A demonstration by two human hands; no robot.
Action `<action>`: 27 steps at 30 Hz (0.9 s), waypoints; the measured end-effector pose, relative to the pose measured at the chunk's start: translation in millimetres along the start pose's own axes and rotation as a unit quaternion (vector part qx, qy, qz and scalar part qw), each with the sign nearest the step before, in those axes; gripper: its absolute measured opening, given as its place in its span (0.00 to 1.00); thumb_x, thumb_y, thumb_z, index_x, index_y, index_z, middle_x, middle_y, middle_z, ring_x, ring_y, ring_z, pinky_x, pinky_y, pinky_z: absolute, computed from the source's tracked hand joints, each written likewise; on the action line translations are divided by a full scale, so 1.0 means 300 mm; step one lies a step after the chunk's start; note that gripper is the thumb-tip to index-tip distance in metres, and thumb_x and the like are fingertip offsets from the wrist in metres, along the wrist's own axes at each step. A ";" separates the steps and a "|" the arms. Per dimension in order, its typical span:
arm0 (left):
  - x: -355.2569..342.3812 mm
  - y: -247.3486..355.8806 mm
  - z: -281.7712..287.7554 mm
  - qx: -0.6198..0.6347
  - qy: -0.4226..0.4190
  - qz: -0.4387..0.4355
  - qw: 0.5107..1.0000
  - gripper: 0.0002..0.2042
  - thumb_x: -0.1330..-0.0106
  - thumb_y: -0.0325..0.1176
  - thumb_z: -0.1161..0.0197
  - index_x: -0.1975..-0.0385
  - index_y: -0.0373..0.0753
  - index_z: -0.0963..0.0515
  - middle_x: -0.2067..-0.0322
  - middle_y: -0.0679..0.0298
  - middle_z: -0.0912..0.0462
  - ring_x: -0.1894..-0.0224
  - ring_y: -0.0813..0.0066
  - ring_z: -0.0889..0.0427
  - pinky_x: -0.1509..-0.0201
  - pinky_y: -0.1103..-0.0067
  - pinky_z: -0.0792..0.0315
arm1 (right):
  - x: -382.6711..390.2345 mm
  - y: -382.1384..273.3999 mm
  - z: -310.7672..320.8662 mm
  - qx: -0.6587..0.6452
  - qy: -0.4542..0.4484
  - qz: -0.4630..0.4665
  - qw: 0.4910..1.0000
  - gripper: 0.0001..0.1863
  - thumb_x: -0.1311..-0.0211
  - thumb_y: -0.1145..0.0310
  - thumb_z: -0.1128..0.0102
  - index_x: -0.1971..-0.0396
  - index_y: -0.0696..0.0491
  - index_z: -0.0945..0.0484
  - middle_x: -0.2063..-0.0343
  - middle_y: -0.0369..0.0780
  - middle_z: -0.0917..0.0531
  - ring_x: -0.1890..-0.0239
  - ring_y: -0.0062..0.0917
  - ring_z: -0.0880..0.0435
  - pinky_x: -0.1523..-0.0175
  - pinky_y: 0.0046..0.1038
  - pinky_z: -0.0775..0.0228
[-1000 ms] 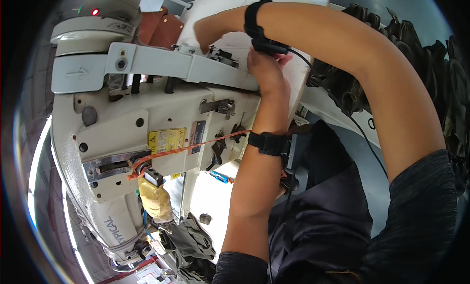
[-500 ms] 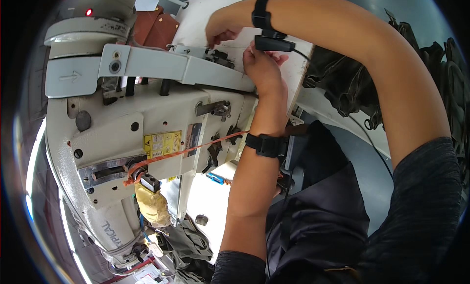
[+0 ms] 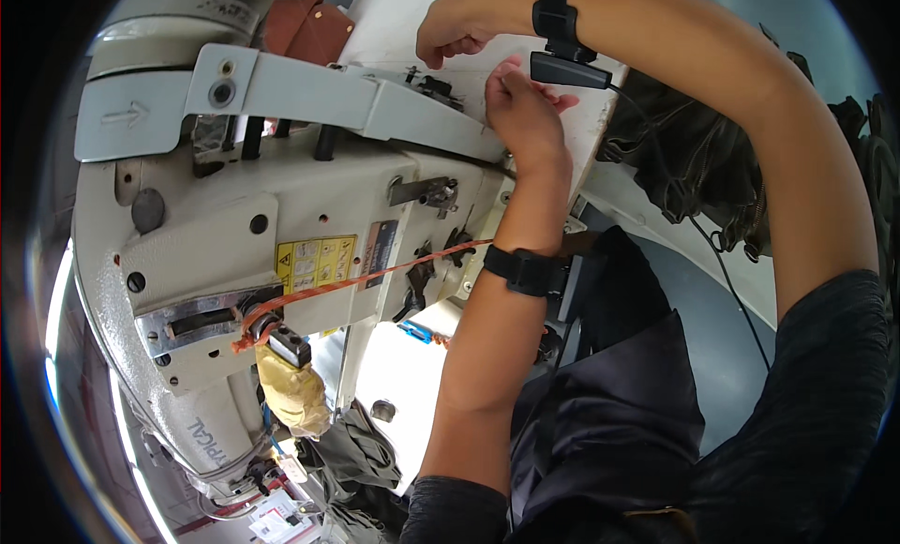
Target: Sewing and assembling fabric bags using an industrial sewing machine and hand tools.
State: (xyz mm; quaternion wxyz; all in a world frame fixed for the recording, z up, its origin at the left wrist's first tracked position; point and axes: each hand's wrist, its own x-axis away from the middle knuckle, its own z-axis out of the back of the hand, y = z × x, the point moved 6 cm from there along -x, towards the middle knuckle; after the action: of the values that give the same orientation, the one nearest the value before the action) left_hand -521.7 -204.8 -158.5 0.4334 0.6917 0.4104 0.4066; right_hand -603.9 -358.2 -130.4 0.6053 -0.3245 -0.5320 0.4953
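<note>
L hand (image 3: 527, 114) is nr far right end of sewing m/c (image 3: 206, 216). R hand (image 3: 456, 30), curled, is beyond, over desk (image 3: 394, 33). Can't tell if either grip's pinching anything.

Strip lights (image 3: 58, 295) are glowing well left of the left hand (image 3: 527, 117); below it, the table (image 3: 403, 385) is glaring white. Fisheye edges are bending, darkening.

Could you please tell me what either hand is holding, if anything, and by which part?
It cannot be told: no held thing shows in the left hand or the right hand.
</note>
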 end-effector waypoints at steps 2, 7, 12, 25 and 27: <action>0.016 -0.021 -0.050 0.010 -0.016 0.013 1.000 0.13 0.18 0.38 0.56 0.51 0.37 0.26 0.76 0.69 0.28 0.79 0.82 0.30 0.74 0.78 0.21 | -0.069 0.060 -0.005 0.002 -0.056 -0.088 0.995 0.10 0.44 0.71 0.34 0.81 0.53 0.25 0.88 0.37 0.29 0.86 0.26 0.32 0.78 0.29 0.41; 0.020 -0.079 -0.092 0.005 -0.033 0.013 0.999 0.09 0.22 0.35 0.55 0.63 0.40 0.29 0.76 0.70 0.29 0.78 0.80 0.29 0.69 0.72 0.19 | -0.090 0.119 0.063 -0.011 -0.053 -0.123 0.991 0.18 0.44 0.74 0.34 0.89 0.49 0.31 0.91 0.36 0.34 0.90 0.22 0.40 0.82 0.26 0.47; 0.001 0.006 0.003 -0.021 -0.007 0.002 1.000 0.11 0.20 0.36 0.55 0.59 0.36 0.29 0.76 0.67 0.28 0.79 0.81 0.28 0.74 0.77 0.19 | 0.154 -0.225 -0.028 0.077 0.045 0.062 0.994 0.15 0.46 0.71 0.33 0.89 0.53 0.27 0.90 0.35 0.31 0.86 0.27 0.38 0.78 0.33 0.47; 0.027 -0.029 -0.032 -0.055 -0.068 -0.022 0.996 0.09 0.20 0.34 0.54 0.56 0.38 0.28 0.75 0.68 0.29 0.79 0.80 0.30 0.76 0.75 0.22 | 0.146 0.046 0.013 0.150 -0.101 0.116 0.977 0.14 0.40 0.62 0.30 0.68 0.60 0.15 0.74 0.43 0.16 0.72 0.30 0.19 0.62 0.32 0.24; 0.036 -0.035 -0.036 -0.056 -0.075 -0.026 0.995 0.09 0.21 0.34 0.54 0.57 0.38 0.28 0.76 0.69 0.29 0.79 0.80 0.31 0.77 0.76 0.24 | 0.139 0.065 0.010 0.159 -0.123 0.125 0.972 0.15 0.39 0.61 0.30 0.66 0.61 0.13 0.72 0.43 0.14 0.70 0.31 0.18 0.61 0.32 0.22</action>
State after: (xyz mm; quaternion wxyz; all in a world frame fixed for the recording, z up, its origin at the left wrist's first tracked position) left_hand -530.3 -188.8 -162.9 0.5113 0.6839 0.3716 0.3643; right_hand -614.2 -313.3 -134.1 0.5123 -0.2245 -0.4723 0.6813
